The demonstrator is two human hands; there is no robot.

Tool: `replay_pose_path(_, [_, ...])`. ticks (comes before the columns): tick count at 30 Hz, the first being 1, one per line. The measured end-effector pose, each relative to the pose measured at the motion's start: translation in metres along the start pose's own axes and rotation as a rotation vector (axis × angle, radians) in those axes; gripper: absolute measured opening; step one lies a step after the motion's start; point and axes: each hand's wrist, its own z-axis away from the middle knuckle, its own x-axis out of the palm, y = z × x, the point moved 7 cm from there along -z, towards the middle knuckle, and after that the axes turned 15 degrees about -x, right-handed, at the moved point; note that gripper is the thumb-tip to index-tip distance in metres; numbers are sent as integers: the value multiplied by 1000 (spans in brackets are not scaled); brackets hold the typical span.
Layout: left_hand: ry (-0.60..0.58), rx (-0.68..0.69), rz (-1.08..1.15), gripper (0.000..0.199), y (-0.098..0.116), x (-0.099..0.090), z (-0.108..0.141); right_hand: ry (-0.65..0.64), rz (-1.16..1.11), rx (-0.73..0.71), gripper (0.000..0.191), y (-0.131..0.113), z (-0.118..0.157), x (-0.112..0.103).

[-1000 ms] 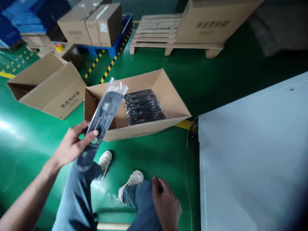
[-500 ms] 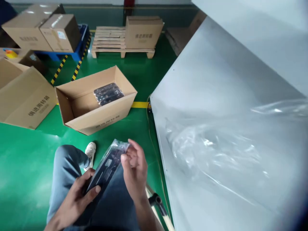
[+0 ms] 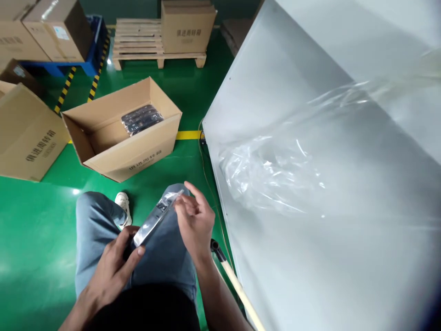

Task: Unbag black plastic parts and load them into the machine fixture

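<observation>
A dark, narrow part in clear plastic wrap [image 3: 153,221] is above my lap, tilted up to the right. My left hand [image 3: 119,262] grips its lower end, thumb on one side and fingers on the other. At the upper end, my right hand [image 3: 195,220] pinches the loose plastic between thumb and fingers. An open cardboard box [image 3: 148,158] stands on the floor ahead, and several dark wrapped parts [image 3: 141,119] lie inside it at the right end.
To my right is a large grey-white surface [image 3: 292,253] with crumpled clear plastic [image 3: 265,174] on it. Another open box [image 3: 31,133] stands at left. Farther off are a wooden pallet [image 3: 138,41] with a carton and a blue pallet [image 3: 94,50] with cartons. A pale tube [image 3: 241,289] runs beside my right arm.
The wrapped part has turned so that its narrow side now faces up. My right fingers have closed in on the plastic at its end. The whole view has shifted slightly.
</observation>
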Motion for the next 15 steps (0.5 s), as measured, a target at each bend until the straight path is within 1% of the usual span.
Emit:
replay_pose_path(1, [6, -17, 31, 48, -3, -1, -2, 10, 19, -1, 43, 2, 1, -3])
replay_pose_path(2, [36, -53, 97, 52, -7, -3, -4, 23, 38, -4, 43, 3, 2, -5])
replay_pose_path(5, [157, -242, 459, 76, -18, -10, -7, 38, 108, -63, 38, -1, 8, -10])
replay_pose_path(6, [163, -306, 602, 84, -18, -9, -8, 11, 131, -99, 34, -5, 12, -8])
replay_pose_path(7, [141, -352, 731, 89, -15, -7, -9, -39, 148, -143, 31, -10, 18, -3])
replay_pose_path(8, [107, -374, 838, 92, -8, -5, -11, -116, 156, -193, 28, -17, 24, 4])
replay_pose_path(9, [99, -370, 927, 92, 0, -6, -13, -212, 155, -247, 25, -24, 33, 13])
replay_pose_path(11, [163, -305, 1056, 88, 16, -14, -13, -388, 133, -348, 23, -38, 53, 31])
replay_pose_path(12, [200, -268, 1092, 87, 22, -19, -13, -449, 122, -388, 23, -43, 63, 38])
replay_pose_path(13, [227, -239, 1115, 87, 27, -22, -12, -486, 118, -420, 24, -48, 72, 44])
replay_pose_path(15, [250, -204, 1140, 86, 32, -25, -10, -508, 125, -461, 25, -53, 85, 51])
